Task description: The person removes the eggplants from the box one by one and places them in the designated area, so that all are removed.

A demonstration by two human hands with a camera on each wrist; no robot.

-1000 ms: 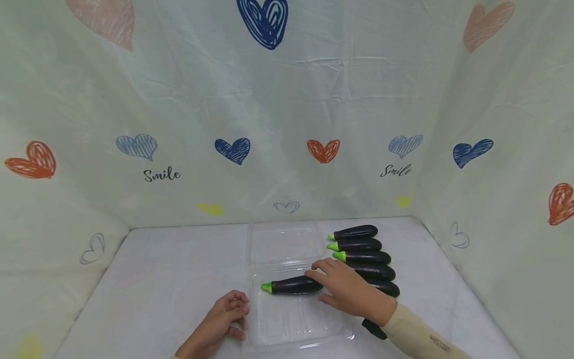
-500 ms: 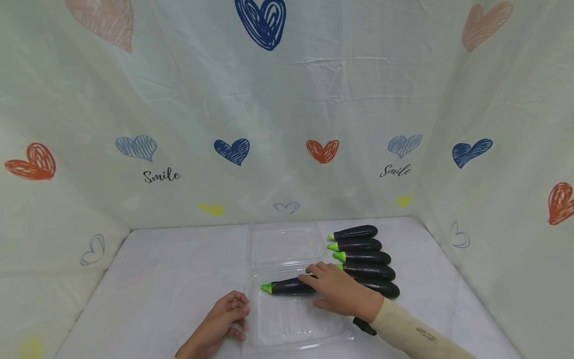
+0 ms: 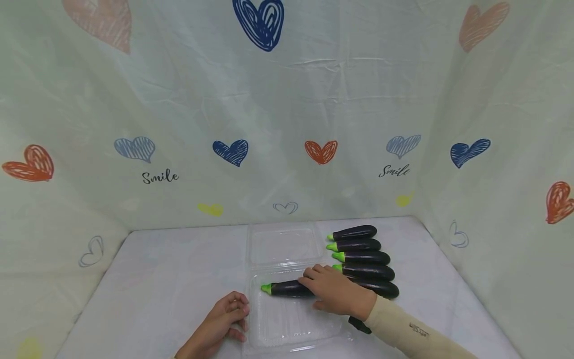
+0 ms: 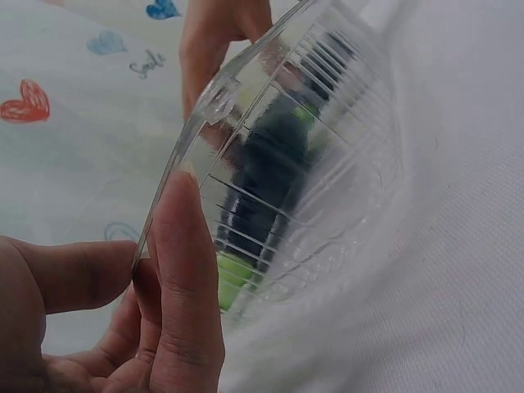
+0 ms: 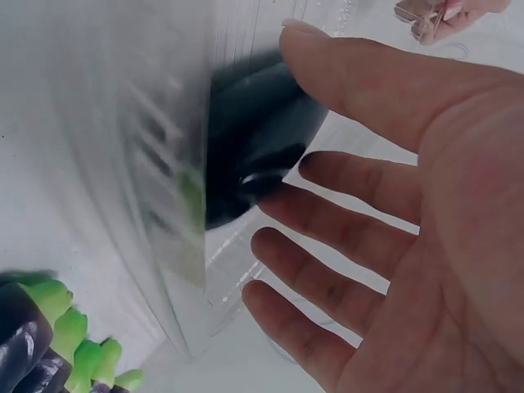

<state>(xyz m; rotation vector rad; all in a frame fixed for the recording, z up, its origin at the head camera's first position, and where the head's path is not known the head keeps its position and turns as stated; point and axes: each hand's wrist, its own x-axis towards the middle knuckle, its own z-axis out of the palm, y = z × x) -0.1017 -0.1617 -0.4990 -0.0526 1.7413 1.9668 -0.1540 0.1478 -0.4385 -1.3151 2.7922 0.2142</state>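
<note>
An eggplant [image 3: 287, 288] with a green stem end lies crosswise in the base of a clear plastic clamshell container [image 3: 291, 321]. My right hand [image 3: 336, 291] is over its thick end. In the right wrist view the thumb and loosely extended fingers are on either side of the eggplant [image 5: 254, 139], with fingertips touching or very near it. At the container's left side, my left hand [image 3: 219, 319] holds the rim. The left wrist view shows thumb and finger pinching the clear container rim [image 4: 176, 151], and the eggplant [image 4: 266, 172] is visible through the wall.
Several more eggplants [image 3: 365, 257] lie in a row to the right of the container, stems pointing left. The container's lid [image 3: 284, 244] is folded back flat behind the base. A white cloth covers the table [image 3: 179, 269]; a heart-printed curtain [image 3: 278, 99] surrounds it.
My right hand has shifted left and slightly down along the eggplant, uncovering more of the row behind it. The eggplant and the left hand have stayed in place.
</note>
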